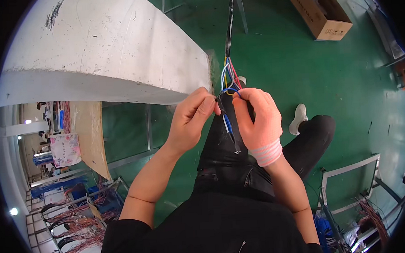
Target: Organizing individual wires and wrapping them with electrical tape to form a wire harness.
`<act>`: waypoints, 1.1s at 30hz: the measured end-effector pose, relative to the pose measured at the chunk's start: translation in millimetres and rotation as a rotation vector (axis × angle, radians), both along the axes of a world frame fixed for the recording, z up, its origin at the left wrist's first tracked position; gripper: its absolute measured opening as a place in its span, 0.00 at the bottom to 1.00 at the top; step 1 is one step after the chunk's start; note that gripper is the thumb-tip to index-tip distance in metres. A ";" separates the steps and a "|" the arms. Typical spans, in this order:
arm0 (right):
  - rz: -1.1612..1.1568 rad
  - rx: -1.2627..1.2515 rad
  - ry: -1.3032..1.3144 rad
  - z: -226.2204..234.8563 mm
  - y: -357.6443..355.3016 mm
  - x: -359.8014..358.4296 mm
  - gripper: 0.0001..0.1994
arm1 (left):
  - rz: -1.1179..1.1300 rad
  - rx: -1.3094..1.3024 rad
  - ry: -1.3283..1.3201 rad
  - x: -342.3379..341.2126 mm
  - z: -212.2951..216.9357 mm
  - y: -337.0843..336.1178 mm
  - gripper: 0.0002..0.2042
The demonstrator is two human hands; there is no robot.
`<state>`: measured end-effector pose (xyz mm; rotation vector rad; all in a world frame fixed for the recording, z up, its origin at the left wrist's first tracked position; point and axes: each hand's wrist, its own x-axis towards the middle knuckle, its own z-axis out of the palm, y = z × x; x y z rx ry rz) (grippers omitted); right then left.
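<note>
Head view: both hands meet in front of the person's lap, over black trousers. The bare left hand (191, 122) pinches the blue wire (228, 123) between thumb and fingertips, just beside the right hand (256, 119), which wears a pink knit glove and closes its fingers on the same wire. The blue wire loops between the 2 hands and hangs down toward the thigh. It belongs to a wire bundle (228, 73) of blue, yellow, red and white strands rising into a black sheathed cable (229, 26). A white worktop (104, 45) lies at the left, a cardboard box (319, 10) on the green floor (299, 68) at upper right.
</note>
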<state>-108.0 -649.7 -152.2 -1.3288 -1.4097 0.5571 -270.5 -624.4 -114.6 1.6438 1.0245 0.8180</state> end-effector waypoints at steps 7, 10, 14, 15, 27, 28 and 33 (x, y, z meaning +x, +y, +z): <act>-0.136 0.017 -0.014 0.8 6.3 -2.0 0.08 | -0.003 0.114 -0.107 11.9 -7.1 0.3 0.14; -0.125 -0.030 -0.002 -0.6 7.0 1.1 0.09 | -0.129 0.088 -0.005 7.9 0.3 6.1 0.12; -0.140 -0.027 -0.029 4.4 9.1 -0.3 0.09 | -0.206 -0.088 -0.154 1.0 -10.5 14.9 0.12; -0.136 -0.041 -0.047 5.6 10.2 -1.1 0.09 | -0.212 -0.114 -0.199 1.9 -11.2 15.5 0.13; -0.149 0.055 -0.324 -2.0 18.6 14.7 0.05 | -0.283 -0.167 -0.258 1.6 -9.6 18.7 0.15; -0.147 0.055 -0.323 -0.8 18.3 16.7 0.05 | -0.285 -0.228 -0.268 -0.2 -10.8 19.6 0.15; -0.002 -0.054 -0.119 4.1 18.1 23.4 0.04 | -0.264 -0.345 -0.398 -6.6 -24.9 20.6 0.14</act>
